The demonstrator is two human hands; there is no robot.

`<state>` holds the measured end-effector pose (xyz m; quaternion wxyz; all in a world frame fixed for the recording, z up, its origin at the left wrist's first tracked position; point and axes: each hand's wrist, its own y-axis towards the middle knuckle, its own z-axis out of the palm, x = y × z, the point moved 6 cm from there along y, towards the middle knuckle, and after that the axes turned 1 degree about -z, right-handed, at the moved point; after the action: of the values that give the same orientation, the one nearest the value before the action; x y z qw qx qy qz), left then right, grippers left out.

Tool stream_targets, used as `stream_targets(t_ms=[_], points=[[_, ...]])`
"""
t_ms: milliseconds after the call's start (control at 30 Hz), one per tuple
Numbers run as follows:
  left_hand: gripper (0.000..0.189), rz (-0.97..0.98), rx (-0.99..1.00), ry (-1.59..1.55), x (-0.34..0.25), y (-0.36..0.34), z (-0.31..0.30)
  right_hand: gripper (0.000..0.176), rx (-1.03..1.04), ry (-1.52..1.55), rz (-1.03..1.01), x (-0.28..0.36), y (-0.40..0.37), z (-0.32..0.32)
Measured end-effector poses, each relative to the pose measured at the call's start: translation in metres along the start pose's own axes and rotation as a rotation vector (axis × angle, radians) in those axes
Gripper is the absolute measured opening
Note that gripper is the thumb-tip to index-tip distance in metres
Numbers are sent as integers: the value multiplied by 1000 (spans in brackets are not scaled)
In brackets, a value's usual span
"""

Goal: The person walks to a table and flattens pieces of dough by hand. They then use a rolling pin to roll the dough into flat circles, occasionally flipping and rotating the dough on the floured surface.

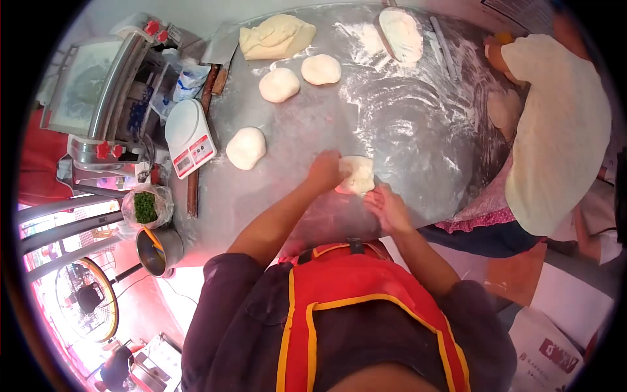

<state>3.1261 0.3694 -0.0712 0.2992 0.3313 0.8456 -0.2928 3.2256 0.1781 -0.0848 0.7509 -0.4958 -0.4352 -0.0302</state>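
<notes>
A pale piece of dough lies on the grey worktable in front of me. My left hand is closed on the dough's left edge, its fingertips partly hidden. At the lower right edge, my right hand pinches the dough between thumb and fingers. To the left rests a round dough ball. Farther back sit two more, one dough ball beside another dough ball. Behind them is a large dough slab.
A white kitchen scale stands at left, near a dough-rolling machine. Chopped greens and a metal pot are at the lower left. Another person works at right, near a floured dough piece and scattered flour.
</notes>
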Motion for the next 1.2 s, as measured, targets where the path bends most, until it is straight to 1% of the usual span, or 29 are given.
stream_targets(t_ms=[33, 67, 133, 167, 233, 267, 367, 400, 467, 500, 567, 700, 733, 867, 933, 1033, 1067, 1133, 1200], points=[[26, -75, 94, -22, -6, 1, -4, 40, 11, 289, 178, -9, -2, 14], [28, -153, 189, -44, -12, -1, -8, 43, 6, 355, 178, -6, -2, 24], [29, 75, -56, 79, -51, -22, -45, 48, -1, 496, 182, 2, 2, 44], [29, 190, -173, 144, -64, -36, -55, 52, 94, 524, 157, 4, 13, 50], [33, 260, -154, 303, -58, -55, -53, 61, 286, 572, 107, 10, 34, 57], [35, 296, -146, 381, -54, -58, -52, 63, 209, 514, 116, 12, 40, 49], [44, 401, -331, 268, -29, -49, -44, 60, 49, 292, 1, 32, 45, 35], [48, 375, -355, 299, -23, -38, -37, 62, 46, 187, -51, 40, 44, 35], [56, 320, -402, 355, -20, -14, -21, 65, 51, 126, -99, 46, 51, 42], [58, 286, -396, 381, -18, -10, -14, 66, 54, 92, -126, 47, 55, 45], [60, 217, -381, 436, -11, 0, -5, 65, 52, 103, -45, 38, 64, 57], [64, 193, -337, 429, -7, 1, -6, 68, 86, 174, 96, 25, 77, 89], [64, 190, -333, 438, -7, 4, -6, 72, 17, 82, 107, 22, 85, 91], [68, 187, -329, 470, -7, 3, -7, 74, 172, -87, 168, 38, 92, 93], [68, 199, -343, 447, -9, 4, -8, 73, 248, -187, 197, 65, 87, 90], [69, 181, -326, 451, -10, 1, -6, 74, 109, -268, -110, 104, 121, 82], [69, 174, -317, 462, -10, 3, -7, 72, 147, -168, -94, 101, 127, 92], [70, 160, -310, 459, -10, 4, -6, 59, 216, -548, -350, 84, 146, 114], [71, 152, -318, 469, -8, 7, -7, 46, 217, -737, -365, 75, 153, 121]])
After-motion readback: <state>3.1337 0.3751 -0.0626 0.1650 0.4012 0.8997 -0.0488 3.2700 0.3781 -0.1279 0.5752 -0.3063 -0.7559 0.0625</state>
